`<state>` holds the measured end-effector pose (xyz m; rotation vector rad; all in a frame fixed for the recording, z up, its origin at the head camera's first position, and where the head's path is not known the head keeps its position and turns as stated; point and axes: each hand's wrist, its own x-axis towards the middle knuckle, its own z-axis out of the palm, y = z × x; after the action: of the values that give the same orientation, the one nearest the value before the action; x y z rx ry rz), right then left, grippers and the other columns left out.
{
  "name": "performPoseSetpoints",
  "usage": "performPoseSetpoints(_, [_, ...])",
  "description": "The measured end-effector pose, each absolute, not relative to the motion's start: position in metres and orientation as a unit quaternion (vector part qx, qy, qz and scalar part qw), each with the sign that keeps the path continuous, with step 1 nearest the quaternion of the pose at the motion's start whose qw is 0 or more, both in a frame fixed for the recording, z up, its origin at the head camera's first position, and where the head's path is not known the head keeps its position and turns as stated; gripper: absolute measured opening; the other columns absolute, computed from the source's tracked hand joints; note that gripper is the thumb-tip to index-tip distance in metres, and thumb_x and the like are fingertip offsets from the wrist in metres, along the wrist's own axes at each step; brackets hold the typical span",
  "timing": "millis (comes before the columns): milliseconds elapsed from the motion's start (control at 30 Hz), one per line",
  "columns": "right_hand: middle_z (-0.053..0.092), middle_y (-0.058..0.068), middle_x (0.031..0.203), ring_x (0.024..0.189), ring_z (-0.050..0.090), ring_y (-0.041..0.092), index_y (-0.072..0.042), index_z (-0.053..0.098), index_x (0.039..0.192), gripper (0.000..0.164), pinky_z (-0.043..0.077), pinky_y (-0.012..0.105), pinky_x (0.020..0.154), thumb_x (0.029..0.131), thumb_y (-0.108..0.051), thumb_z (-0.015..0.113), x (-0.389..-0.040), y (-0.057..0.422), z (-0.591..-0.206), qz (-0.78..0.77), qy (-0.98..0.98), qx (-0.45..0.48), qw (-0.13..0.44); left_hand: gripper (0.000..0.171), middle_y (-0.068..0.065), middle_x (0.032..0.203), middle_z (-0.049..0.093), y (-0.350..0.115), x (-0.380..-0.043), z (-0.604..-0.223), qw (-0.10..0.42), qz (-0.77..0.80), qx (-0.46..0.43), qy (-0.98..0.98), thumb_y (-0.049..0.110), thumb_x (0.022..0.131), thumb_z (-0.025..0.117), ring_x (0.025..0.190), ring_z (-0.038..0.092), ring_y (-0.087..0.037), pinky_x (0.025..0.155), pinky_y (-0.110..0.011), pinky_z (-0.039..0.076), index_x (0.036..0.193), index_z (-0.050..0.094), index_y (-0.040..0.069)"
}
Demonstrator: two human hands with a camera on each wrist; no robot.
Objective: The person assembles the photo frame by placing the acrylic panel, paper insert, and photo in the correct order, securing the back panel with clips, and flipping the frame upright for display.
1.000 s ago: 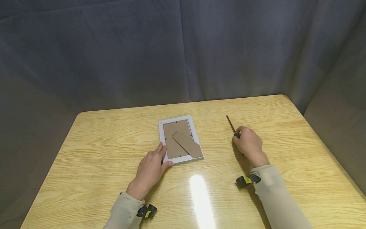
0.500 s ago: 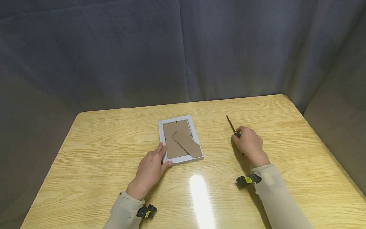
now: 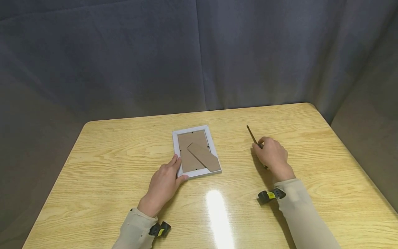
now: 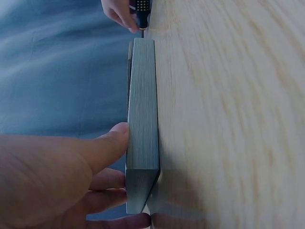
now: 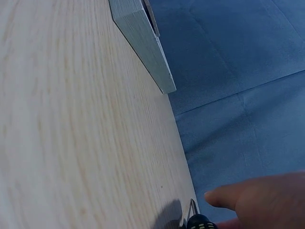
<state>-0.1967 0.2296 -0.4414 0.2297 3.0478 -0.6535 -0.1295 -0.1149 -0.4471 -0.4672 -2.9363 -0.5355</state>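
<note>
A picture frame (image 3: 175, 141) lies face down on the table, its brown backing board (image 3: 189, 159) and slanted stand leg (image 3: 206, 157) facing up. My left hand (image 3: 163, 185) holds its near left corner, thumb on the near edge and fingers along the left side. The left wrist view shows that thumb (image 4: 112, 143) against the frame's grey edge (image 4: 143, 105). To the right, my right hand (image 3: 271, 155) grips a screwdriver (image 3: 251, 134) by its dark handle (image 5: 201, 222), the thin shaft pointing away toward the back. Most of the handle is hidden by the hand.
The wood-grain table (image 3: 102, 166) has rounded far corners and a bright light reflection near the front. A dark grey curtain (image 3: 140, 62) hangs behind it and along both sides. Each wrist wears a black strap-on camera (image 3: 264, 196).
My right hand and the screwdriver have shifted very slightly to the right. The left hand and the picture frame stay where they were.
</note>
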Motion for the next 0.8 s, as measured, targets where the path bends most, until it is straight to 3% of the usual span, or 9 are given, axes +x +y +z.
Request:
performPoseSetpoints(467, [0.06, 0.005, 0.066, 0.052, 0.05, 0.019, -0.004, 0.06, 0.121, 0.05, 0.038, 0.033, 0.042, 0.093, -0.043, 0.048, -0.194, 0.229, -0.433, -0.205, 0.977, 0.058, -0.026, 0.067, -0.021, 0.14, 0.045, -0.115, -0.13, -0.447, 0.065, -0.169, -0.155, -0.971, 0.041, 0.083, 0.065, 0.106, 0.059, -0.039, 0.081, -0.048, 0.051, 0.134, 0.052, -0.001])
performPoseSetpoints(800, [0.066, 0.005, 0.077, 0.058, 0.055, 0.018, -0.005, 0.061, 0.121, 0.049, 0.041, 0.035, 0.046, 0.093, -0.044, 0.048, -0.192, 0.228, -0.428, -0.211, 0.975, 0.048, -0.045, 0.066, -0.02, 0.143, 0.043, -0.115, -0.13, -0.447, 0.058, -0.155, -0.152, -0.975, 0.042, 0.084, 0.063, 0.107, 0.059, -0.038, 0.083, -0.048, 0.05, 0.135, 0.052, 0.001])
